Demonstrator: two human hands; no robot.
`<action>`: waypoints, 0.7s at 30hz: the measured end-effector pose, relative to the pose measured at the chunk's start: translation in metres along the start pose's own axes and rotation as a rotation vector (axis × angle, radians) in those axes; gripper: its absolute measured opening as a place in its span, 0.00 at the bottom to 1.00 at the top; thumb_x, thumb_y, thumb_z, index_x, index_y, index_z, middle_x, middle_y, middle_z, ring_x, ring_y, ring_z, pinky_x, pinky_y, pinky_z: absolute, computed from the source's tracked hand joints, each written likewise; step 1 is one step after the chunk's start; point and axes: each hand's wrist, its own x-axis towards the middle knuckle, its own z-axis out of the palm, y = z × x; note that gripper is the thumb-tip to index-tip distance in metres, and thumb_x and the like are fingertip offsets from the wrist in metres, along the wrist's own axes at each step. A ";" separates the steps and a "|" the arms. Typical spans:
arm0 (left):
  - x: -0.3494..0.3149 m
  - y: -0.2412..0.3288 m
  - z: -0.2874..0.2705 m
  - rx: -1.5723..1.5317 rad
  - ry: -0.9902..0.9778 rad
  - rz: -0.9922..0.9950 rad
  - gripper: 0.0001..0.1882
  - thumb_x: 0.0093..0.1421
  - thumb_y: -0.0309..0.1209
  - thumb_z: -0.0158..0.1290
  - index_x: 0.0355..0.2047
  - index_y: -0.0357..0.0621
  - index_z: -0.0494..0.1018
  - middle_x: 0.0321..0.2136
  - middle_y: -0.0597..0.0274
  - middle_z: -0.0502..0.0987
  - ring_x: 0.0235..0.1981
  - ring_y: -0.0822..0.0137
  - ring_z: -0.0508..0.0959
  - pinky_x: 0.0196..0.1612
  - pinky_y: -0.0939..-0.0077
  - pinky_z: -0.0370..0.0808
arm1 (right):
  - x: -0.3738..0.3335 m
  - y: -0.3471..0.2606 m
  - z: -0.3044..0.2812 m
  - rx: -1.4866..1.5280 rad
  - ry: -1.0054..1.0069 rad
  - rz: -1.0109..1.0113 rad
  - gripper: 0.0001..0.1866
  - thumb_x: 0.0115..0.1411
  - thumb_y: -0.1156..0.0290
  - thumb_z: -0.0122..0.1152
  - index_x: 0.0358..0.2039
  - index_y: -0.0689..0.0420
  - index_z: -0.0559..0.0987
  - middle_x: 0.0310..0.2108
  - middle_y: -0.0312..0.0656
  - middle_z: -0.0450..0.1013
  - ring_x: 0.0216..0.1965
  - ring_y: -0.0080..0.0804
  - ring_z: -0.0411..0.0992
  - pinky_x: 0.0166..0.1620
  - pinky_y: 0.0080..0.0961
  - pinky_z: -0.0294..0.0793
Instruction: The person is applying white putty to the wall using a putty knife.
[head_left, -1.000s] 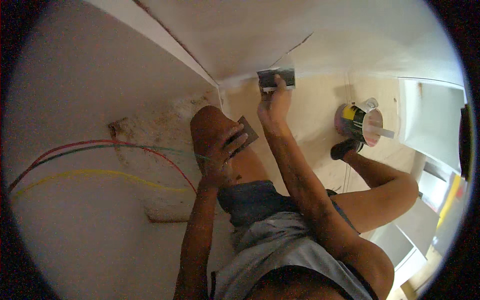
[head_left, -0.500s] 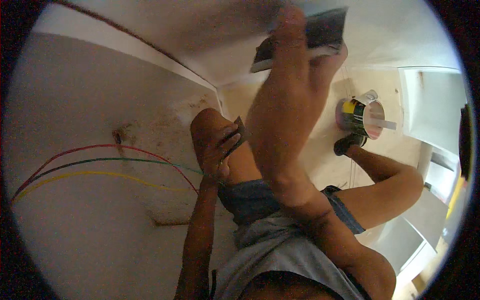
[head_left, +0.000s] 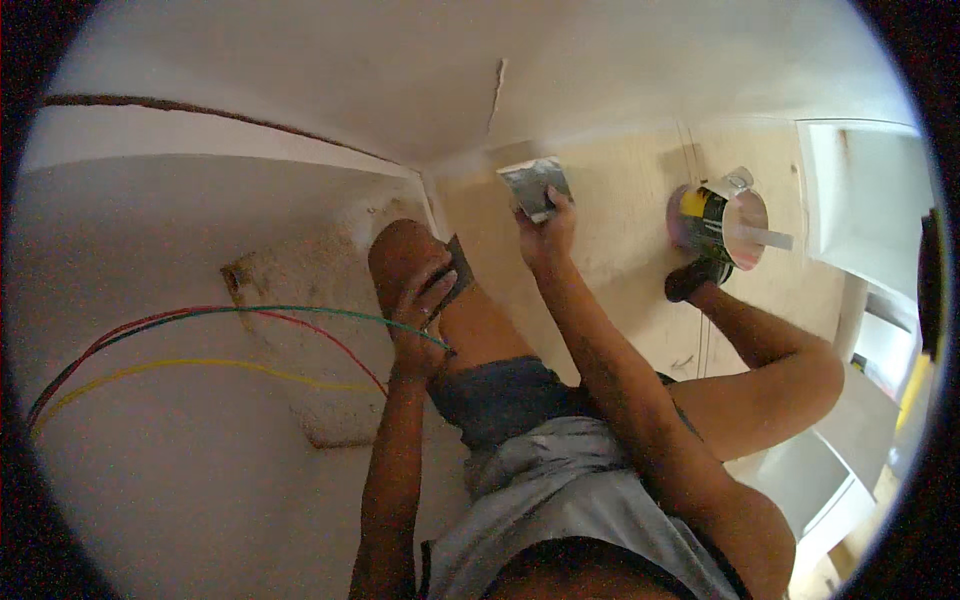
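My right hand [head_left: 548,238] is closed around a wide putty knife [head_left: 540,185]. Its flat grey blade carries pale filler along one edge and is held up, apart from the wall [head_left: 380,60]. A thin raised streak of filler [head_left: 498,92] runs down that wall. Resting on my bent left knee, my left hand [head_left: 425,310] has its fingers wrapped around a dark flat spreader [head_left: 455,270], mostly hidden by the fingers and leg.
Beside my right foot stands a black and yellow bucket [head_left: 712,222] with pinkish contents and a pale stick [head_left: 768,238]. Red, green and yellow wires [head_left: 200,362] arc out at the left, before a rough stained patch [head_left: 320,390]. A white open cabinet [head_left: 865,200] stands at the right.
My right hand has come down and away from the wall with the putty knife. The filler streak on the wall now shows. My left hand has stayed at the knee.
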 end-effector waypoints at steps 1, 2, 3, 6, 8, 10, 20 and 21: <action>0.001 0.000 0.000 -0.042 0.024 0.020 0.17 0.59 0.21 0.45 0.48 0.44 0.74 0.51 0.49 0.71 0.53 0.51 0.71 0.56 0.59 0.68 | 0.018 0.011 -0.013 -0.062 0.094 0.056 0.15 0.62 0.65 0.50 0.46 0.58 0.68 0.41 0.42 0.72 0.41 0.37 0.72 0.42 0.39 0.74; 0.001 -0.001 0.001 -0.040 0.022 0.015 0.17 0.59 0.21 0.45 0.48 0.44 0.74 0.51 0.49 0.71 0.53 0.51 0.71 0.56 0.59 0.68 | 0.035 0.020 -0.022 -0.049 0.025 0.064 0.15 0.62 0.65 0.50 0.46 0.58 0.68 0.41 0.42 0.72 0.41 0.37 0.72 0.42 0.39 0.74; 0.002 -0.003 0.002 0.013 0.007 0.016 0.16 0.59 0.22 0.46 0.48 0.43 0.74 0.50 0.48 0.71 0.53 0.51 0.71 0.56 0.59 0.68 | 0.049 0.029 -0.029 -0.072 0.050 0.092 0.15 0.62 0.65 0.50 0.47 0.58 0.68 0.42 0.42 0.72 0.41 0.37 0.72 0.42 0.39 0.74; 0.003 -0.007 0.003 0.070 0.000 -0.010 0.15 0.59 0.23 0.47 0.47 0.42 0.75 0.50 0.47 0.72 0.52 0.50 0.72 0.56 0.59 0.68 | 0.076 0.046 -0.042 -0.096 0.010 0.130 0.15 0.63 0.65 0.49 0.48 0.56 0.69 0.43 0.43 0.72 0.41 0.38 0.72 0.42 0.40 0.74; 0.004 -0.009 0.004 0.073 0.006 -0.040 0.15 0.59 0.23 0.47 0.46 0.42 0.75 0.49 0.46 0.72 0.52 0.49 0.72 0.56 0.59 0.69 | 0.087 0.056 -0.043 -0.097 -0.051 0.139 0.14 0.64 0.66 0.48 0.49 0.56 0.69 0.43 0.44 0.72 0.42 0.39 0.72 0.42 0.40 0.75; 0.006 -0.010 0.003 -0.015 0.001 -0.024 0.14 0.59 0.23 0.47 0.45 0.42 0.76 0.48 0.46 0.73 0.51 0.49 0.72 0.55 0.60 0.69 | 0.096 0.066 -0.040 -0.092 0.066 0.052 0.15 0.64 0.66 0.48 0.49 0.55 0.68 0.43 0.45 0.72 0.41 0.40 0.72 0.40 0.40 0.76; 0.006 -0.012 -0.010 -0.091 0.026 0.029 0.15 0.61 0.29 0.45 0.47 0.45 0.75 0.50 0.47 0.72 0.52 0.49 0.72 0.56 0.59 0.69 | 0.085 0.060 0.006 -0.150 0.113 0.068 0.15 0.63 0.68 0.48 0.49 0.58 0.67 0.43 0.43 0.71 0.41 0.39 0.72 0.40 0.38 0.77; 0.005 -0.013 -0.009 -0.076 0.033 0.011 0.16 0.62 0.31 0.45 0.48 0.45 0.75 0.50 0.48 0.72 0.52 0.50 0.72 0.56 0.59 0.69 | 0.076 0.056 0.015 -0.115 0.090 0.047 0.14 0.63 0.69 0.49 0.48 0.58 0.67 0.42 0.43 0.71 0.41 0.38 0.72 0.41 0.36 0.77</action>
